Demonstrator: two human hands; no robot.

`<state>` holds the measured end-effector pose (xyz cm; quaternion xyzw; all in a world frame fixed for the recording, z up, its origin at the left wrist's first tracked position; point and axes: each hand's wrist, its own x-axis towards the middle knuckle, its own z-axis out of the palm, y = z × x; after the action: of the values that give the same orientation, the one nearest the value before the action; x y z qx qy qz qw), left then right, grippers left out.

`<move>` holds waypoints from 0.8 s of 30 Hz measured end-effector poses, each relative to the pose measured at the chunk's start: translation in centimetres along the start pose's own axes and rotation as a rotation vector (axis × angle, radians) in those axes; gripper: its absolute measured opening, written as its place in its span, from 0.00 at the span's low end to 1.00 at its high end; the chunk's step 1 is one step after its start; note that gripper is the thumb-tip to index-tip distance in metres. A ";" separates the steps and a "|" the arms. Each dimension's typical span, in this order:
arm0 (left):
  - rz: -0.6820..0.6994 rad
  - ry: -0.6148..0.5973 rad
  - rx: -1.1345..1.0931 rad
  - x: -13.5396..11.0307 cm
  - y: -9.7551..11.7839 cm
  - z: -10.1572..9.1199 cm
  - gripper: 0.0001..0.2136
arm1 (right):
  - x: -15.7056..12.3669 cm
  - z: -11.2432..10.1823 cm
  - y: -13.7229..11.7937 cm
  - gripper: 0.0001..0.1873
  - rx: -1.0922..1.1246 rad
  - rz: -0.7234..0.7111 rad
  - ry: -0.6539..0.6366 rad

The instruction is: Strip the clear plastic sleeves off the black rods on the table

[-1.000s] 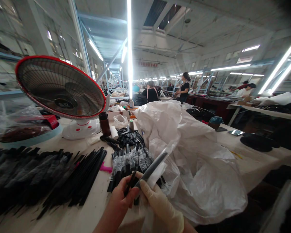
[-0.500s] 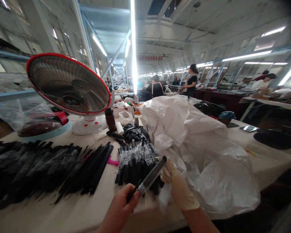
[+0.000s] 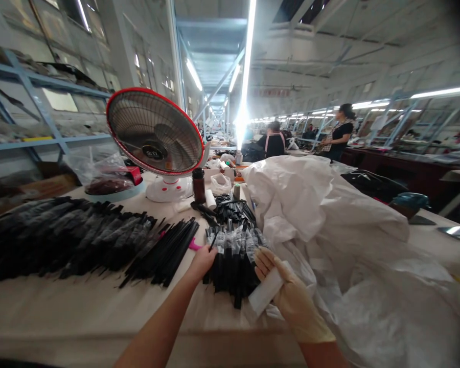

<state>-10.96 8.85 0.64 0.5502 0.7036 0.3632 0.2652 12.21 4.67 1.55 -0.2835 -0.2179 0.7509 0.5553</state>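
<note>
My bare left hand [image 3: 203, 262] is over the table, with a thin black stick [image 3: 213, 241] rising from its fingertips. My right hand [image 3: 293, 296], in a cream latex glove, grips a white strip of paper or foam [image 3: 266, 290]. Between my hands lies a heap of black sticks in clear plastic sleeves [image 3: 232, 268]. A long spread of loose black sticks [image 3: 76, 237] covers the table to the left. A large white plastic sack [image 3: 352, 235] bulges just right of my right hand.
A red-rimmed electric fan [image 3: 155, 132] stands at the table's far left, beside a dark bottle [image 3: 198, 185] and a small white plastic bag [image 3: 220, 184]. A pink item [image 3: 193, 246] pokes from the sticks. Co-workers [image 3: 339, 134] stand far down the hall.
The sleeved dark tube held between my hands earlier no longer shows. My hands have moved apart, and the whole scene has shifted right in view.
</note>
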 end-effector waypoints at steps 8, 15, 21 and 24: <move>0.171 -0.341 -0.135 -6.5 4.4 0.8 0.14 | -0.3 1.3 -0.4 0.15 0.124 0.049 -0.053; 0.148 -0.385 -0.248 -9.4 5.8 2.2 0.08 | -0.7 1.0 0.1 0.20 -0.020 -0.017 -0.003; 0.183 -0.385 -0.235 -9.3 5.8 1.4 0.16 | -0.9 0.8 0.3 0.18 -0.032 -0.051 0.068; 0.181 -0.397 -0.219 -9.2 5.4 1.9 0.12 | -0.9 1.0 0.7 0.20 -0.074 -0.064 0.081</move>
<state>-4.02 1.10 3.59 0.6395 0.5420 0.3443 0.4227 11.20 3.63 2.01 -0.3269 -0.2315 0.7120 0.5768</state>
